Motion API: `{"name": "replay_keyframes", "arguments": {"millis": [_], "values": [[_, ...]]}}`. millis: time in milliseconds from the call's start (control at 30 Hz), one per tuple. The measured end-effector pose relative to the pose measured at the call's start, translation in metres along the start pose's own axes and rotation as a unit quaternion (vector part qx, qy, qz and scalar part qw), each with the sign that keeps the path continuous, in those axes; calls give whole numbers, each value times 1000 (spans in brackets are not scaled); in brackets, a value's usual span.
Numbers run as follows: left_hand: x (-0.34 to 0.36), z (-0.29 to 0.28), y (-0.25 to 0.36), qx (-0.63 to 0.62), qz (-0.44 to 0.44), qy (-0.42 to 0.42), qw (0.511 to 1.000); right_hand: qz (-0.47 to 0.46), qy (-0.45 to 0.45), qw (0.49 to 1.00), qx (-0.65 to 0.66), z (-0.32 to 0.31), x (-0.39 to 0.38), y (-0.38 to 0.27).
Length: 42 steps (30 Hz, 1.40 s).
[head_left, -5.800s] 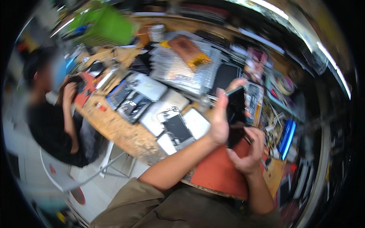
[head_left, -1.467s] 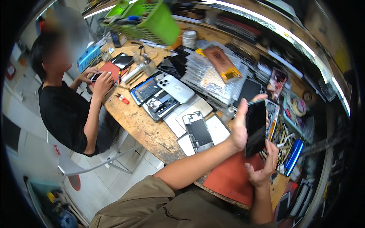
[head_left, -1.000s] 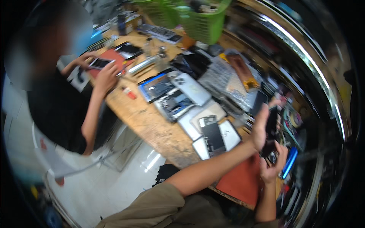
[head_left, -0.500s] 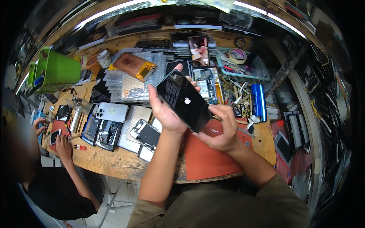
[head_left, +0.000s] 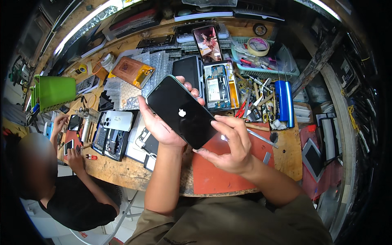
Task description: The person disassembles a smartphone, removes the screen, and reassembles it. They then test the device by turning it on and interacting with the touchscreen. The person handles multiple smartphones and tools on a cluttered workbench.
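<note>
A dark-screened smartphone with a small white logo lit on its screen is held above the bench, its long side slanting down to the right. My left hand cradles it from beneath, thumb along the left edge and fingertips showing past the far edge. At the phone's lower right end, my right hand grips the corner area between thumb and fingers. Below both hands lies an orange-red work mat on the wooden bench. The back of the phone is hidden.
Opened devices and a white phone lie at left, near a co-worker's hand. Beyond are bubble wrap, an opened tablet-like device, a propped phone, scattered tools, a blue cylinder and a teal basket.
The phone and both hands have shifted left in the view, and the phone lies at a flatter slant. The whole view has moved slightly. The lit logo stays on.
</note>
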<state>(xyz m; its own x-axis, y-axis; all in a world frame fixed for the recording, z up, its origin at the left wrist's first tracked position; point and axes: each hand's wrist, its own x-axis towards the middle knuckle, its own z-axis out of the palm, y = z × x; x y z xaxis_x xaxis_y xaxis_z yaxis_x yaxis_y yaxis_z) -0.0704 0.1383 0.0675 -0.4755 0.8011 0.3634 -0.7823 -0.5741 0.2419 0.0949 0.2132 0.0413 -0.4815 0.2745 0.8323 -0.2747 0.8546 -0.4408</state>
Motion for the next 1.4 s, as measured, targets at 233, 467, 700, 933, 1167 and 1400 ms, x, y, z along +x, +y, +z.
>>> {"name": "replay_keyframes", "arguments": {"millis": [233, 467, 700, 933, 1167, 1400], "values": [[1, 2, -1, 20, 23, 4, 1000, 19, -7, 1000, 23, 1, -1, 1], [0, 2, 0, 5, 15, -5, 1000, 19, -11, 1000, 12, 3, -1, 1], [0, 0, 1, 10, 14, -4, 1000, 24, -19, 1000, 8, 2, -2, 2], [0, 2, 1, 3, -13, 2, 1000, 23, -12, 1000, 10, 3, -5, 3], [1, 7, 0, 26, 3, 13, 1000, 19, -6, 999, 24, 4, -4, 5], [2, 5, 0, 12, 10, 0, 1000, 11, 0, 999, 34, 4, -2, 6]]}}
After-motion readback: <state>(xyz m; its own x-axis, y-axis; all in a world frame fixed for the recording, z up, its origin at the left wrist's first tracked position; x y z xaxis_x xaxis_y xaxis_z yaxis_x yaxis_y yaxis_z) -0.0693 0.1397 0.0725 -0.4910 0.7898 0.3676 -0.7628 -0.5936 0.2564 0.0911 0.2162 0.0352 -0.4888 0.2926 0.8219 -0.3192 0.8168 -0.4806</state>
